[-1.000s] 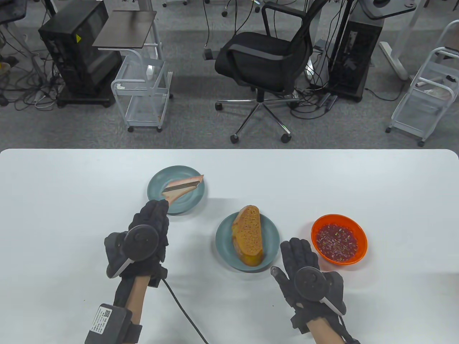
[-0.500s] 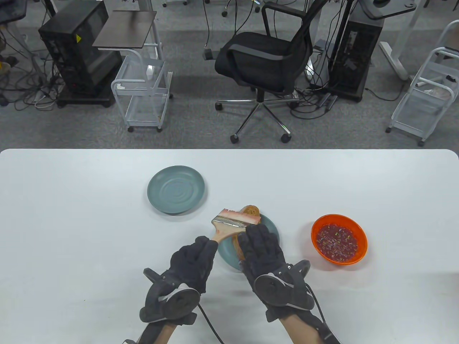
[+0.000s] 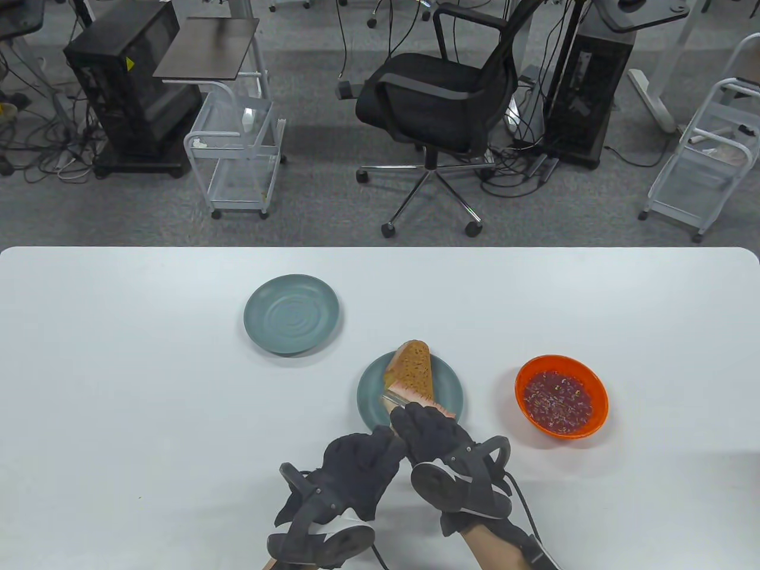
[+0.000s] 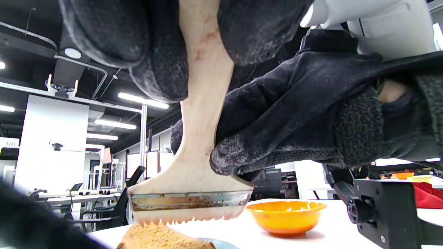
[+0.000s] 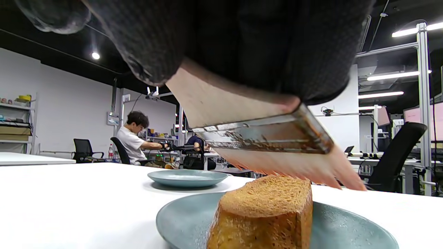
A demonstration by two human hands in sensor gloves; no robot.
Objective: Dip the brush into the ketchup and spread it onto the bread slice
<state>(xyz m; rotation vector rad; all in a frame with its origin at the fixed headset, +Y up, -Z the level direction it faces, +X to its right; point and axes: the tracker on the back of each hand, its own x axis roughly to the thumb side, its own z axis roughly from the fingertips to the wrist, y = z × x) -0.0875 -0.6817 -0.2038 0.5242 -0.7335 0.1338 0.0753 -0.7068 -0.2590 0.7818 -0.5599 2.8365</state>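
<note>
The wooden brush (image 3: 415, 402), with pale pink-stained bristles and a metal ferrule, hangs just above the near end of the bread slice (image 3: 411, 369) on the teal plate (image 3: 367, 398). My left hand (image 3: 363, 462) grips the handle's end. My right hand (image 3: 430, 432) grips the handle just behind the ferrule. In the left wrist view the bristles (image 4: 187, 217) hover right over the bread (image 4: 162, 239). In the right wrist view the ferrule (image 5: 266, 135) and bristles (image 5: 297, 170) slant above the bread (image 5: 266, 211). The orange bowl of ketchup (image 3: 561, 395) stands to the right.
A second, bare teal plate (image 3: 291, 314) sits at the back left of the bread plate. The white table (image 3: 119, 368) ends at its far edge, with an office chair (image 3: 439, 101) and carts on the floor beyond.
My left hand carried the brush from the far-left plate to above the bread. My right hand came over from beside the bowl and took hold of the handle. Both hands drew nearer.
</note>
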